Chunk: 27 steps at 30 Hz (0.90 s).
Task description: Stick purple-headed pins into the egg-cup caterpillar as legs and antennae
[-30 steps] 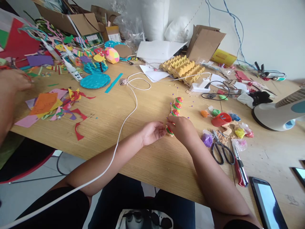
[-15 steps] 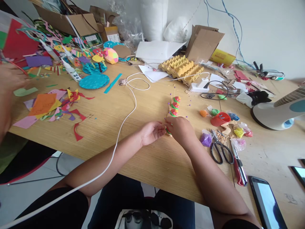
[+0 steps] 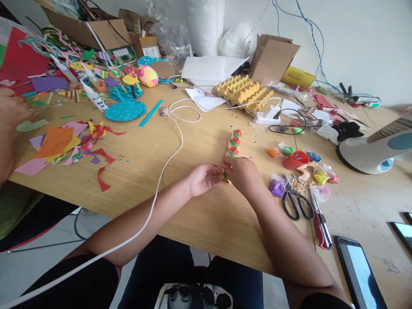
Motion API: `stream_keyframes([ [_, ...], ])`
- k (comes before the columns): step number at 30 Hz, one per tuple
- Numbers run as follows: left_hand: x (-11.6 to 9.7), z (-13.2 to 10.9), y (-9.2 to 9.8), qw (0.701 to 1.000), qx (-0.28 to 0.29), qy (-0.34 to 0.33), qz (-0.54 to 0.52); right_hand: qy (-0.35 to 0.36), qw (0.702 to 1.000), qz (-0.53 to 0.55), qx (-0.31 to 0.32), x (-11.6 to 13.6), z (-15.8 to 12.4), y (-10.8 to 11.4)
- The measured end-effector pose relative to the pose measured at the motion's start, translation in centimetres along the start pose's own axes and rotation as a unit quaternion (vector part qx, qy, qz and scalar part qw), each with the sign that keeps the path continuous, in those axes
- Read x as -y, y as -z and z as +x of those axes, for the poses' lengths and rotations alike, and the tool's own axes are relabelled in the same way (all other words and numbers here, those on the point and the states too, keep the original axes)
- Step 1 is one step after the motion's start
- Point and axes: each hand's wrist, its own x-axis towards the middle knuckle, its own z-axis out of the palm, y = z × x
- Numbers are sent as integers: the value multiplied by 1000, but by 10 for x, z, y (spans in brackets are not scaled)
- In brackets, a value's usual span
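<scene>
A small caterpillar-like craft [image 3: 236, 142], a row of red and green humps with yellow rings and purple-headed pins sticking out, lies on the wooden table. Its near end is partly covered by my hands. My left hand [image 3: 206, 179] rests palm up with curled fingers, the fingertips closed against the left side of the near end. From the right, my right hand [image 3: 243, 171] bends over the same end, its fingers pinched on the craft. The exact spot under the right fingers is hidden. A few loose pins [image 3: 251, 157] are beside the row.
Right of my hands are scissors [image 3: 298, 201], a red cutter [image 3: 322, 227], a red cup [image 3: 295, 160], bagged clay [image 3: 277, 187] and a phone [image 3: 357, 270]. A white cable [image 3: 154, 193] crosses my left forearm. Paper scraps [image 3: 58, 143] and another person's hand [image 3: 13, 111] are at left.
The view has shifted slightly, so the table things sit a little further left. My hands keep nearly the same pose at the craft. The other person's hand at left has moved slightly.
</scene>
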Motion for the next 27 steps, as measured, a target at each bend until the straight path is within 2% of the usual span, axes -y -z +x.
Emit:
stream_keyframes([
  [5, 1, -4, -2, 1000, -13, -9, 17, -7, 1000, 5, -4, -4, 1, -1],
  [9, 2, -7, -2, 995, -21, -50, 82, -6, 1000, 19, 4, -6, 2, -2],
  [15, -2, -12, -2, 963, -24, -110, 245, -17, 999, 37, 10, -5, 3, 0],
  [22, -1, -8, 1, 948, -31, -121, 294, -37, 995, 94, 6, -5, 3, 1],
  [25, 0, -4, 8, 910, -42, -171, 375, -30, 993, 118, -5, -7, 3, 1],
  [27, 0, -3, 12, 868, -41, -253, 425, -21, 991, 130, -22, -9, 2, 4],
])
